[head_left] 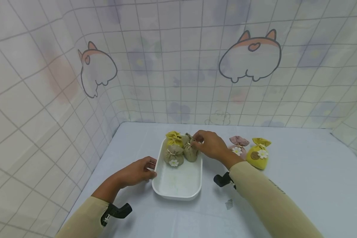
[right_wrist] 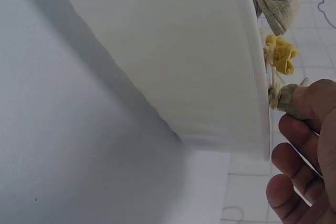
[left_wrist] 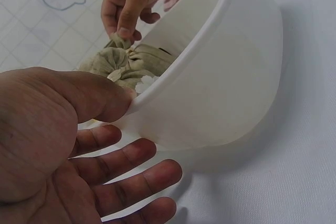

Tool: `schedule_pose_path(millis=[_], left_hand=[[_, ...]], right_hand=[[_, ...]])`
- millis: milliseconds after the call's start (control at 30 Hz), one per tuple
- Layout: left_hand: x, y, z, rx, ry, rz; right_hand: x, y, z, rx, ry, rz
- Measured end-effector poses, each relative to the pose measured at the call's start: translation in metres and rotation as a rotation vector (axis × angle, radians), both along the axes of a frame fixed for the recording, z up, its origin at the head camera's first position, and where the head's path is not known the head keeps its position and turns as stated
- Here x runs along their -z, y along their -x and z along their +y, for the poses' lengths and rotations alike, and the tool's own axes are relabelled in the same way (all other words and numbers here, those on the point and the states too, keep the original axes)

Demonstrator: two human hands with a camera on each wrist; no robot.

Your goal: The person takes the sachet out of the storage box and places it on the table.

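Note:
A white plastic tray [head_left: 178, 183] holds two grey-green drawstring pouches and a yellow pouch [head_left: 175, 138] at its far end. My right hand [head_left: 209, 144] pinches the gathered top of the right-hand grey-green pouch [head_left: 191, 152] between thumb and fingertips. The other grey-green pouch [head_left: 174, 155], with a white flower, sits in front of the yellow one. At the tray's left side is my left hand [head_left: 138, 171]. In the left wrist view its thumb [left_wrist: 100, 95] touches the rim, while the other fingers [left_wrist: 139, 179] extend loosely outside the wall.
Right of the tray, a pink pouch [head_left: 238, 147] and a yellow pouch [head_left: 257, 154] with white flowers lie on the white-covered table [head_left: 309, 172]. A small clear scrap [head_left: 229, 204] lies nearer. A grid-patterned curtain [head_left: 178, 66] rises behind and at the left.

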State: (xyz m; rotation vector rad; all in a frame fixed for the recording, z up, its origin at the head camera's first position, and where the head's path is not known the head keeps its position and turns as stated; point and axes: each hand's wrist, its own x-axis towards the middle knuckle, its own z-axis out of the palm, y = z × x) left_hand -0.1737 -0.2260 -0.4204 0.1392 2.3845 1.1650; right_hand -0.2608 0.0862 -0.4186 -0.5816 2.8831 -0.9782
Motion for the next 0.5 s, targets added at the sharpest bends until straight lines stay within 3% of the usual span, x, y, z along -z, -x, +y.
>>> schedule_pose_path(millis=[500], left_hand=[[-0.0002, 0.0003, 0.0004, -0.006, 0.011, 0.001]], right_hand=[[-0.0053, -0.0043, 0.0097, 0.017, 0.031, 0.040]])
